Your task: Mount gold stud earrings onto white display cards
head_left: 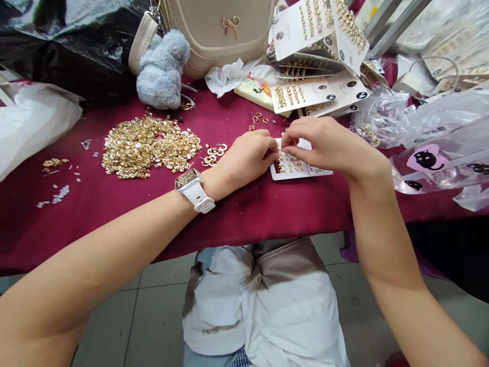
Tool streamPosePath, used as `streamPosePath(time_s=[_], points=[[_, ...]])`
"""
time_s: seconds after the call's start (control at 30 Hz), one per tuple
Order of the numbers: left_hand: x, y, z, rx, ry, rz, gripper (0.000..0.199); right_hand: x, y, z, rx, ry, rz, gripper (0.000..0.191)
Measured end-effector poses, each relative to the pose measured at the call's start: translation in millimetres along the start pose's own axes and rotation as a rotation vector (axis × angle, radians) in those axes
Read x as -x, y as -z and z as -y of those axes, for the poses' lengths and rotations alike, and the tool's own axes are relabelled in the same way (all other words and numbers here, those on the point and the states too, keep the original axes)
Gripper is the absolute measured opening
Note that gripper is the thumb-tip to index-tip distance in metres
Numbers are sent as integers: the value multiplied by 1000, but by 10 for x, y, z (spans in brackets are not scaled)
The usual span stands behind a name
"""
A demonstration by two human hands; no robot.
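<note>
A white earring card (323,172) with rows of small gold earrings lies on the dark red tablecloth. At its left edge my left hand (254,155), a white-strapped watch on the wrist, has its fingers curled together. My right hand (321,140) comes over the card's far side with thumb and forefinger pinched. Both sets of fingertips nearly meet above the card's upper left part. Whatever they pinch is too small and covered to make out. A few loose gold earrings (257,116) lie just beyond my hands.
Left of my hands sits a pile of small gold pieces (145,145), with gold hoops (214,154) beside it. A beige bag (225,38) with a grey plush charm (162,71) stands behind. Filled earring cards (305,97) are stacked back right; plastic packaging (431,153) lies right.
</note>
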State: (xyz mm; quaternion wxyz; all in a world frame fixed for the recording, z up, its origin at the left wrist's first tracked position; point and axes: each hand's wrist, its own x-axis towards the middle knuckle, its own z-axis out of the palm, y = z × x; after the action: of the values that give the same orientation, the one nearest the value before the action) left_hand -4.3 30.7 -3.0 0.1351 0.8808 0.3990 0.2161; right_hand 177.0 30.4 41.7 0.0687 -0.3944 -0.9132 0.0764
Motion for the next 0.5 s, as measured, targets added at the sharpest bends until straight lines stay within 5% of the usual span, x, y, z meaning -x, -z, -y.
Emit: streamPosePath(time_s=[0.5], points=[[1, 1, -6, 25, 4, 3, 10, -25, -33, 6, -39, -1, -36, 15]])
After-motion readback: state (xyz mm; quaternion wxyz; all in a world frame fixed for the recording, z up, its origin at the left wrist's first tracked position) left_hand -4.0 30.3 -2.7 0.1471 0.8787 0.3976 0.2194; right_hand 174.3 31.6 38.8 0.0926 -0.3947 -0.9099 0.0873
